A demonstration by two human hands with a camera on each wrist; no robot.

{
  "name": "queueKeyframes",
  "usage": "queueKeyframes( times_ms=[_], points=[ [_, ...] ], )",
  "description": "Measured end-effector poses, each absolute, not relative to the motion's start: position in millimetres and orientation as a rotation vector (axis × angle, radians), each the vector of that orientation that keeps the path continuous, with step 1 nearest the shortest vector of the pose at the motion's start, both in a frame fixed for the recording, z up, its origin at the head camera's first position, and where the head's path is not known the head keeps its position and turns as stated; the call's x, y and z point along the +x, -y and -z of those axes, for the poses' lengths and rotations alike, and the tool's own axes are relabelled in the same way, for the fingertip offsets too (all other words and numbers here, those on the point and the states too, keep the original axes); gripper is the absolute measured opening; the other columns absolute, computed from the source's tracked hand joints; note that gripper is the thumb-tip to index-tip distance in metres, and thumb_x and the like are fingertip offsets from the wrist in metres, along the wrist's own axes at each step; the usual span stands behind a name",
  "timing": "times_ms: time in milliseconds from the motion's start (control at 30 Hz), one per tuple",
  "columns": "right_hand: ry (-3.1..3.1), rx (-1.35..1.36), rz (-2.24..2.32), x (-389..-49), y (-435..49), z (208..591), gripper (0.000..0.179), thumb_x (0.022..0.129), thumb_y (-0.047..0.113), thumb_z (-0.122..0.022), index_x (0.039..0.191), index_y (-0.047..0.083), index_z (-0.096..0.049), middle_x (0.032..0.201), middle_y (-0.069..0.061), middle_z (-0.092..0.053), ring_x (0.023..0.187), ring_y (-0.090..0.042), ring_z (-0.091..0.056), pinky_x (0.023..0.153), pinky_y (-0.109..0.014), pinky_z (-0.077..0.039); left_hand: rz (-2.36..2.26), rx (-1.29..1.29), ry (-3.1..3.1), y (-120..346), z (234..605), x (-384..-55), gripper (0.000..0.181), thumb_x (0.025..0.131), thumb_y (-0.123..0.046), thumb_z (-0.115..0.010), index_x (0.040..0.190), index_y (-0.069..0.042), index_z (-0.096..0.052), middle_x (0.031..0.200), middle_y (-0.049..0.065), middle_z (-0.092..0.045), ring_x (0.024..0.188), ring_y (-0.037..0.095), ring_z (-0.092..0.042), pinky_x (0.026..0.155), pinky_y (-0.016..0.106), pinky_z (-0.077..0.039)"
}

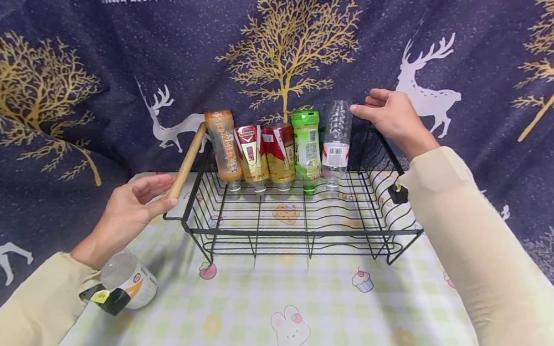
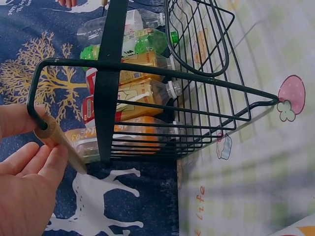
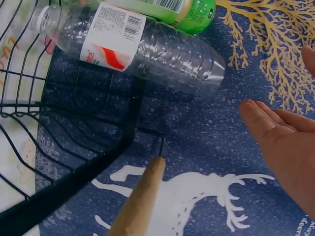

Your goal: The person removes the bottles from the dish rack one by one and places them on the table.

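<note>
My left hand point(image 1: 125, 208) pinches the wooden handle point(image 1: 188, 161) on the left end of a black wire dish rack point(image 1: 301, 234). In the left wrist view, thumb and fingers lie on either side of that handle point(image 2: 61, 142). My right hand point(image 1: 396, 117) hovers by the base of a clear plastic bottle point(image 1: 338, 129), which stands neck down in the rack. The right wrist view shows a gap between its extended fingers and the bottle point(image 3: 177, 59). Left of it, also neck down, are a green bottle point(image 1: 307, 151), two red-and-gold bottles point(image 1: 252, 157) and an orange bottle point(image 1: 223, 145).
A translucent plastic bottle with a white label point(image 1: 140, 288) lies beneath my left forearm on the checked tablecloth point(image 1: 295, 297). Behind the rack hangs a dark blue cloth point(image 1: 190, 31) with deer and trees. The rack's right wooden handle point(image 3: 140, 196) appears in the right wrist view.
</note>
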State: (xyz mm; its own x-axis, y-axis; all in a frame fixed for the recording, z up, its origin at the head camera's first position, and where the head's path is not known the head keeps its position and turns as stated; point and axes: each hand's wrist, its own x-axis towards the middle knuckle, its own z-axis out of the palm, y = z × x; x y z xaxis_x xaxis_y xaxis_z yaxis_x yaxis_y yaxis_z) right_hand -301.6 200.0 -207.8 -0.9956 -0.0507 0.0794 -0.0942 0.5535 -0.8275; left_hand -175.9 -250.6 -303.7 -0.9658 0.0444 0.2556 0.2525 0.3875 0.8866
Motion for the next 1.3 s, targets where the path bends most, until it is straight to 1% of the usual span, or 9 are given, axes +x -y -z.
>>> queueKeyframes(
  times_ms=[333,667,900,1167,1300],
  points=[
    [2.673,0.044,-1.537,-313.2,-196.5,226.4,0.081,0.1,0.036,-0.062,0.159,0.004,-0.017,0.162,-0.014,-0.026,0.148,-0.026,-0.027,0.119,-0.04,-0.028,1.659,-0.265,2.426,248.5,304.4,-176.8,0.05,0.09,0.003,-0.071,0.135,0.013,-0.052,0.115,-0.018,-0.066,0.106,-0.01,-0.059,0.087,0.01,-0.049],
    [2.66,-0.02,-1.569,-323.2,-195.0,236.5,0.082,0.099,0.036,-0.062,0.159,0.004,-0.017,0.162,-0.014,-0.026,0.148,-0.025,-0.027,0.119,-0.039,-0.028,1.645,-0.253,2.432,246.3,303.4,-175.1,0.049,0.09,0.004,-0.07,0.134,0.013,-0.052,0.119,-0.011,-0.066,0.107,-0.01,-0.059,0.087,0.011,-0.05],
    [2.687,-0.045,-1.548,-330.8,-190.7,242.4,0.082,0.1,0.038,-0.061,0.159,0.004,-0.016,0.162,-0.014,-0.025,0.148,-0.027,-0.027,0.119,-0.041,-0.029,1.619,-0.249,2.438,247.5,302.5,-174.6,0.048,0.09,0.003,-0.071,0.134,0.013,-0.054,0.119,-0.011,-0.066,0.106,-0.01,-0.059,0.086,0.01,-0.05],
    [2.697,-0.029,-1.523,-342.7,-183.2,252.1,0.081,0.099,0.036,-0.062,0.158,0.0,-0.019,0.16,-0.019,-0.029,0.145,-0.032,-0.031,0.117,-0.043,-0.031,1.591,-0.241,2.45,249.5,302.5,-174.1,0.047,0.09,0.002,-0.071,0.133,0.013,-0.054,0.117,-0.013,-0.066,0.105,-0.01,-0.059,0.085,0.01,-0.05],
    [2.72,-0.038,-1.467,-346.3,-182.2,255.2,0.082,0.099,0.037,-0.061,0.158,0.0,-0.018,0.159,-0.021,-0.029,0.145,-0.033,-0.031,0.116,-0.044,-0.032,1.6,-0.249,2.454,248.6,302.5,-174.2,0.048,0.09,0.001,-0.071,0.134,0.012,-0.054,0.119,-0.01,-0.066,0.106,-0.01,-0.059,0.086,0.011,-0.05]
  ],
)
